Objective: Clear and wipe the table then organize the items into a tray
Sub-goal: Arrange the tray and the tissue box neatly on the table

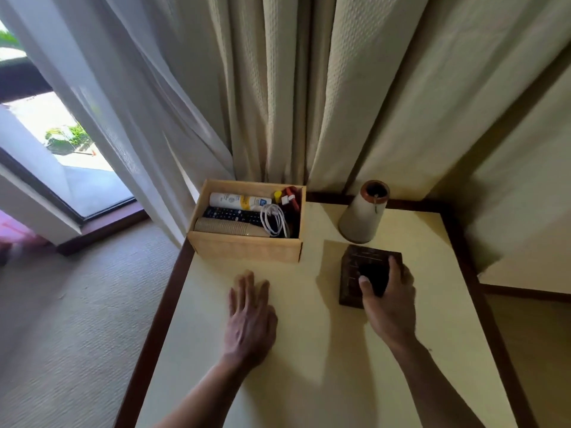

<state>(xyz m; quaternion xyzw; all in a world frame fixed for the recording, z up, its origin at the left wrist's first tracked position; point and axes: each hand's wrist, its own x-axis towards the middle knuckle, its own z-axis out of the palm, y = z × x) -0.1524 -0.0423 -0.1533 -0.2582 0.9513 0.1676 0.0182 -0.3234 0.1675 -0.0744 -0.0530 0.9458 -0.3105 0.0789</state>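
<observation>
A light wooden tray (pixel 247 250) stands at the table's far left corner. In it lie a white spray bottle (pixel 238 200), a black remote (pixel 231 215), a stack of brown paper cups (pixel 228 227), a coiled white cable (pixel 273 222) and small red and yellow items (pixel 289 194). My right hand (pixel 387 299) grips a dark carved wooden box (pixel 352 273) that rests on the cream table (pixel 309 350). My left hand (pixel 250 316) lies flat on the table in front of the tray, fingers apart, holding nothing.
A cone-shaped grey vase with a brown rim (pixel 363 213) stands behind the dark box. Cream curtains (pixel 293 88) hang right behind the table. The table has a dark wooden border (pixel 160 307). Carpet and a glass door (pixel 61 149) lie to the left.
</observation>
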